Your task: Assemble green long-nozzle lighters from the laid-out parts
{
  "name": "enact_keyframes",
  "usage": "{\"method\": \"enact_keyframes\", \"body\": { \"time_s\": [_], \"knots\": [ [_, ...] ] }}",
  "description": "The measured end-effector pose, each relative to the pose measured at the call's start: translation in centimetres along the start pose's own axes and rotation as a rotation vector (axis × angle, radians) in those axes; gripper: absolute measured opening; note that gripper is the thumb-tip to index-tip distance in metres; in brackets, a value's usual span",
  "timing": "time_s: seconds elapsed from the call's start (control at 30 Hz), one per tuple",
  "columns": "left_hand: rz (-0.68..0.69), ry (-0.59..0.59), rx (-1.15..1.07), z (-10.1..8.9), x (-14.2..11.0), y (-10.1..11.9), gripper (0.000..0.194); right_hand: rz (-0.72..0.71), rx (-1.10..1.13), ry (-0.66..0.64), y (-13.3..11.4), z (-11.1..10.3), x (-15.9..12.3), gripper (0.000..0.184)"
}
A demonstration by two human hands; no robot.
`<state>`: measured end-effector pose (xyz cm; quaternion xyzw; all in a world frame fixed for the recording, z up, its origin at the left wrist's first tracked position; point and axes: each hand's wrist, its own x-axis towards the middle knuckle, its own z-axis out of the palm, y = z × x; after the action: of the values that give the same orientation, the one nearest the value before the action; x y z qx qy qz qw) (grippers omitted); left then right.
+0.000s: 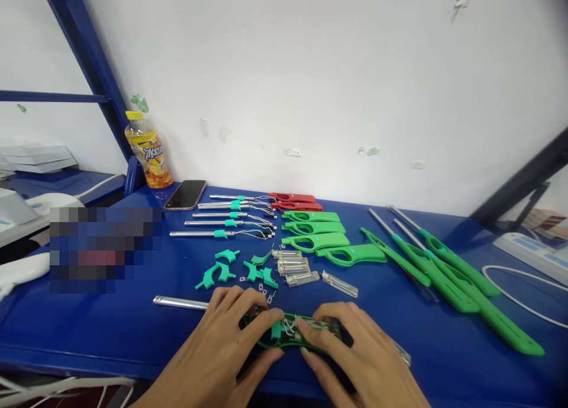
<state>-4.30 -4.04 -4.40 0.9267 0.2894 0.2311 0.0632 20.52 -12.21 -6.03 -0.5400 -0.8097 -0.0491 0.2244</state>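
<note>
An open green lighter casing lies near the table's front edge, with white wires and a teal trigger inside. A silver metal tube sticks out to the left from under my left hand. That hand grips the casing's left part, its index finger beside the trigger and its thumb below. On the right part, my right hand presses a thumb and fingers over the wires and a clear fuel tank. Behind my hands lie loose teal triggers, small metal clips and clear fuel tanks.
Metal tubes with wires lie in a row beside red casings and green casings. Long green lighters lie at right. A phone and drink bottle stand back left. A white cable loops at right.
</note>
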Motion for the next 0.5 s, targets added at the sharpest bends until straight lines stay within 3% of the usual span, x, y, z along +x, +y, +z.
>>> {"method": "enact_keyframes", "body": {
  "time_s": [0.17,0.37,0.5],
  "knots": [
    [0.011,0.085,0.023,0.6,-0.6,-0.4,0.039,0.029,0.011,0.011,-0.2,-0.8,0.0,0.038],
    [0.079,0.193,0.061,1.0,-0.4,-1.0,0.029,0.158,0.018,0.216,0.2,-1.7,-0.9,0.037],
    [0.105,0.229,0.095,1.2,-0.3,-1.4,0.027,0.26,-0.056,0.265,1.5,-2.2,-1.8,0.043]
  ]
}}
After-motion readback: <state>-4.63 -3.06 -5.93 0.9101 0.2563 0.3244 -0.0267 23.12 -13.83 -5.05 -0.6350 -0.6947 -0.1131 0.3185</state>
